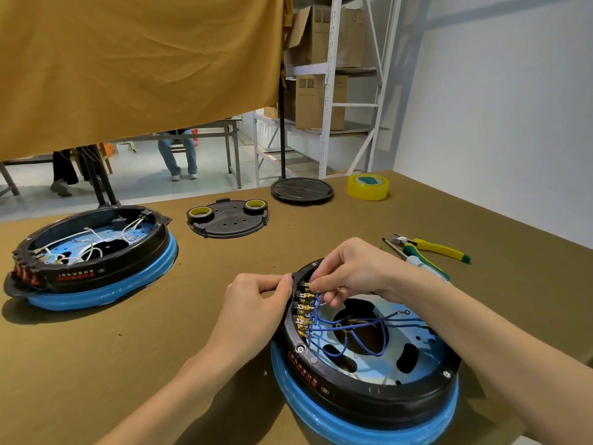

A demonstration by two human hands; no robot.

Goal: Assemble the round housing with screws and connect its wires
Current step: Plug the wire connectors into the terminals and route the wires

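Observation:
A round black housing [369, 391] on a blue base sits at the near right of the table. Blue wires [346, 329] run across its inside to a row of brass terminals [303, 311] on the left inner wall. My left hand [253, 303] grips the housing's left rim from outside. My right hand [349, 271] reaches in from above and pinches a blue wire's connector at the topmost terminal. Silver screws [300, 349] sit in the rim.
A second housing [96, 255] with white wires stands at the left. A black cover plate [229, 220] carries two black tape rolls. A black disc [301, 190], a yellow tape roll [367, 186], pliers [433, 247] and a screwdriver [417, 260] lie at the back right.

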